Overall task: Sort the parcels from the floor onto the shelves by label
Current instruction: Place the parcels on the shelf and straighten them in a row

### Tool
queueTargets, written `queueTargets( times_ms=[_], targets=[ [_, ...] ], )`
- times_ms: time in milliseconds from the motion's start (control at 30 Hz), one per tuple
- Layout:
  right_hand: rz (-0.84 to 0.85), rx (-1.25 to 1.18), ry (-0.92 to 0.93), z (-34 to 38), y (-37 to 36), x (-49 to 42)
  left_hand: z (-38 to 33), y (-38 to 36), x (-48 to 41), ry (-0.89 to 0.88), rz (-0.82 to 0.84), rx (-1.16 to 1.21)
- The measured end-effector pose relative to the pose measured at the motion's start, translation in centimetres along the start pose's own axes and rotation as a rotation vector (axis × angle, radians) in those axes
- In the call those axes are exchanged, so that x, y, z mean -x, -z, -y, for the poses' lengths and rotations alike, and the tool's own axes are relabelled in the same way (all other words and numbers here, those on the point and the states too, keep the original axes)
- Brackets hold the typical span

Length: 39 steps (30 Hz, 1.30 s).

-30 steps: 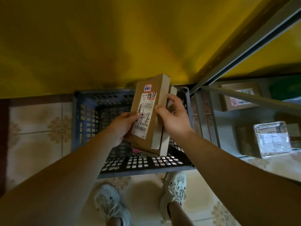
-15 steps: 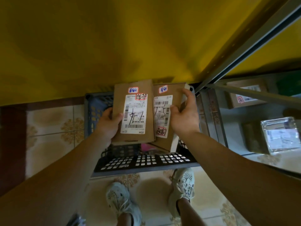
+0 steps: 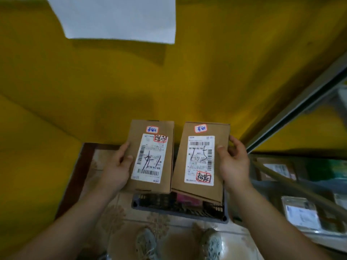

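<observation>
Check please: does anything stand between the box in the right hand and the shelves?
Yes. A slanted bar crosses the front of the shelf, between it and the right box. Parcels lie on that shelf.

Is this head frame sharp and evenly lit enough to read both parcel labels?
Head view: large handwriting on the left brown cardboard box and right brown cardboard box reads clearly, fine print is soft; the grey metal shelf at right is dim and blurred.
</observation>
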State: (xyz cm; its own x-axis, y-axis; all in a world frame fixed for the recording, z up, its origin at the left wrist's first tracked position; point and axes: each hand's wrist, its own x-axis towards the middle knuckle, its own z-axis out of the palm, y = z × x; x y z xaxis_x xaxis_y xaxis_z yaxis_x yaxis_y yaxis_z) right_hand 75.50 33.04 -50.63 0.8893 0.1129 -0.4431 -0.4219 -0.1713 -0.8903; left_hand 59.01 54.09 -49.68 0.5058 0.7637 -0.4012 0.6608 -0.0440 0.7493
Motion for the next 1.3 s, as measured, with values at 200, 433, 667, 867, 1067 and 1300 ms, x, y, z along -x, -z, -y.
queueTargets(
  times_ms=[200,433,667,867,1067,1300],
  targets=[
    [0.117,-0.053,0.113,9.2,1.6,7.7,-5.5,8.6,7.3,-0.137,-0.131,0.082],
    [0.144,0.001,0.274,14.7,1.9,17.7,-8.2,15.8,13.8,-0.365,-0.175,0.185],
    [0.259,-0.008,0.306,14.6,2.5,27.6,-7.8,21.0,18.4,-0.455,-0.094,0.287],
    [0.049,-0.018,0.405,13.6,8.1,33.4,-10.1,20.7,23.2,-0.566,0.104,0.282],
    [-0.180,-0.011,0.530,13.1,17.4,37.7,-13.0,16.9,30.0,-0.687,0.317,0.363],
    [-0.492,-0.066,0.535,8.7,34.4,45.6,-15.3,5.6,43.4,-0.771,0.578,0.363]
  ],
)
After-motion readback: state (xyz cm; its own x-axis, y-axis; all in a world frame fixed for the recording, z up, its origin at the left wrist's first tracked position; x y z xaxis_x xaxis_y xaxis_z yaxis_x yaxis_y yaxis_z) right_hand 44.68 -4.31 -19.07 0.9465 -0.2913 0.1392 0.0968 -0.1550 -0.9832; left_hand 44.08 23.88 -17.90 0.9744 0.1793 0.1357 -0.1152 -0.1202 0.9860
